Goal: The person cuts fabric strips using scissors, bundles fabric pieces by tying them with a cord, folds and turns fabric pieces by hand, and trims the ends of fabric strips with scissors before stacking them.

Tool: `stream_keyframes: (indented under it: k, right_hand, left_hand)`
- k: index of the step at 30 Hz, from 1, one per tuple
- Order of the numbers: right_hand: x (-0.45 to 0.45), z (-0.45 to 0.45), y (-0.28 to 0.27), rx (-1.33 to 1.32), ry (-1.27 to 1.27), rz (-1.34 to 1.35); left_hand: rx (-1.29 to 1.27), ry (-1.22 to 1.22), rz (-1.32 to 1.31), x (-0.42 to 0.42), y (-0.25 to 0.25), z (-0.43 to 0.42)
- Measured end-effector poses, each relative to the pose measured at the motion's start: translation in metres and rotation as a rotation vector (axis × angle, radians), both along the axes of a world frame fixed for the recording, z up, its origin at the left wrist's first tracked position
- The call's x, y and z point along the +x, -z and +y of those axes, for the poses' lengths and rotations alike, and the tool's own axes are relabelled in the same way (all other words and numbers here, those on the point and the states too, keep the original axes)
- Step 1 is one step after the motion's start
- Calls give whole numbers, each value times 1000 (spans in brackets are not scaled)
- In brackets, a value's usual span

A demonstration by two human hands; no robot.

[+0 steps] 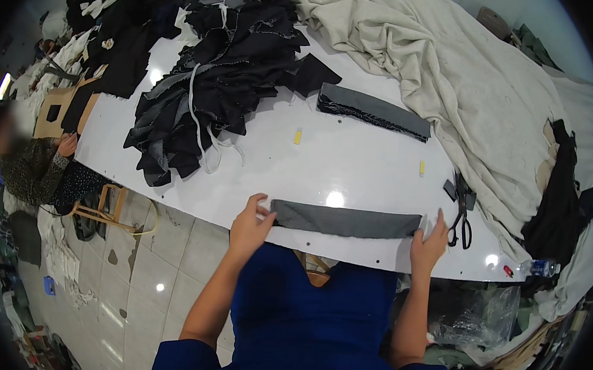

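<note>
A long grey fabric strip (345,221) lies lengthwise along the near edge of the white table, its dark side edge showing. My left hand (251,228) is at the strip's left end, fingers apart and slightly bent, the tips touching the corner. At the right end is my right hand (430,244), its thumb side against the cloth and the index finger stretched away from it. Neither hand visibly pinches the strip. Just right of my right hand lie black scissors (462,220), with small dark cloth scraps (450,189) by their blades.
A stack of grey strips (374,113) lies farther back. Bundled black fabric pieces (215,76) with white ties fill the left; cream cloth (454,93) drapes the right. Two yellow pieces (298,136) sit between. Another person (33,166) works at far left near a wooden stool (106,209).
</note>
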State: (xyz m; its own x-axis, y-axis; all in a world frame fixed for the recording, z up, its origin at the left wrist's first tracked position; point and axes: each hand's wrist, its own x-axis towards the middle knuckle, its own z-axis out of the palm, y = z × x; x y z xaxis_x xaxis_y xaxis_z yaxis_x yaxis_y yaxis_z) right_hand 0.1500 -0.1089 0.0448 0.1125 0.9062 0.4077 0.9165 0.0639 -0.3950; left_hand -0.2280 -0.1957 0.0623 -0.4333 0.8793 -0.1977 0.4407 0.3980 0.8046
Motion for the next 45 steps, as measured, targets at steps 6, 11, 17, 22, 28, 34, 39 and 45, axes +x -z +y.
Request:
stream_keyframes:
  k: [6,11,17,22,28,34,39,45]
  right_hand:
    - [-71,-14,-21,1,-453,219]
    - [-69,2,15,-339,-386,-246]
    - [-54,58,28,-314,-364,-292]
    - [-56,88,31,-264,-368,-289]
    - [-61,111,30,-278,-381,-239]
    - [-63,121,29,-284,-398,-232]
    - [-64,128,30,-238,-403,-237]
    - [-67,119,28,-121,-336,-273]
  left_hand:
    - [298,445,435,57,10,6]
    - [235,527,706,62,25,10]
    - [418,452,703,58,42,87]
    - [454,417,759,55,48,129]
    - [418,376,764,53,50,152]
    - [459,350,743,48,57,157]
    - [510,327,771,48,58,158]
    - [511,331,786,47,58,161]
